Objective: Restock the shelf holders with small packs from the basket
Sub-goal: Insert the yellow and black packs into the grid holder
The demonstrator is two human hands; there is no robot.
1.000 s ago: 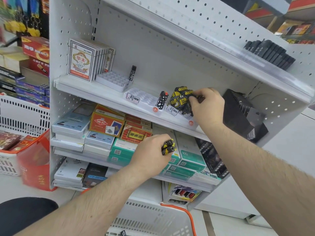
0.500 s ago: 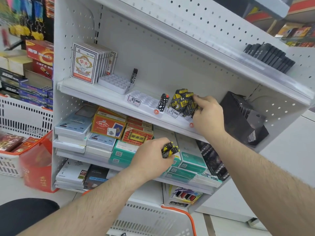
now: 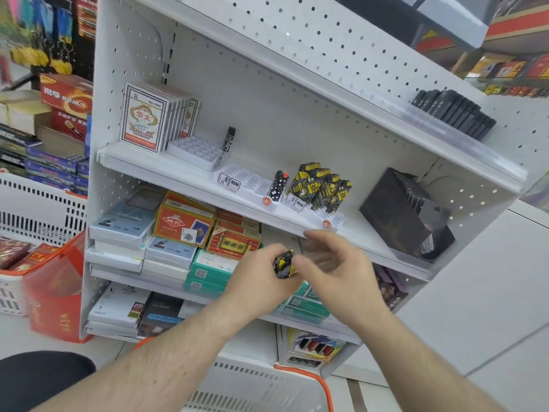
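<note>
My left hand (image 3: 261, 275) grips a small bundle of black-and-yellow packs (image 3: 284, 263) in front of the lower shelves. My right hand (image 3: 329, 260) is right beside it, blurred, fingers spread and reaching at the bundle, holding nothing I can make out. Up on the middle shelf a white slotted holder (image 3: 332, 220) carries several black-and-yellow packs (image 3: 322, 187) standing upright. Left of it a second white holder (image 3: 246, 181) has one black-and-white pack (image 3: 277, 185). A third holder (image 3: 196, 150) further left holds one dark pack (image 3: 229, 138). The white basket (image 3: 261, 388) with an orange handle sits at the bottom.
Playing-card boxes (image 3: 145, 117) stand at the shelf's left end. A black display box (image 3: 407, 212) sits at its right. Flat boxes (image 3: 184, 224) fill the shelves below. A red bag (image 3: 56, 286) and other white baskets (image 3: 38, 209) stand on the floor at left.
My right hand has left the packs in the shelf holder and come down to my left hand's bundle. The left hand stayed in place.
</note>
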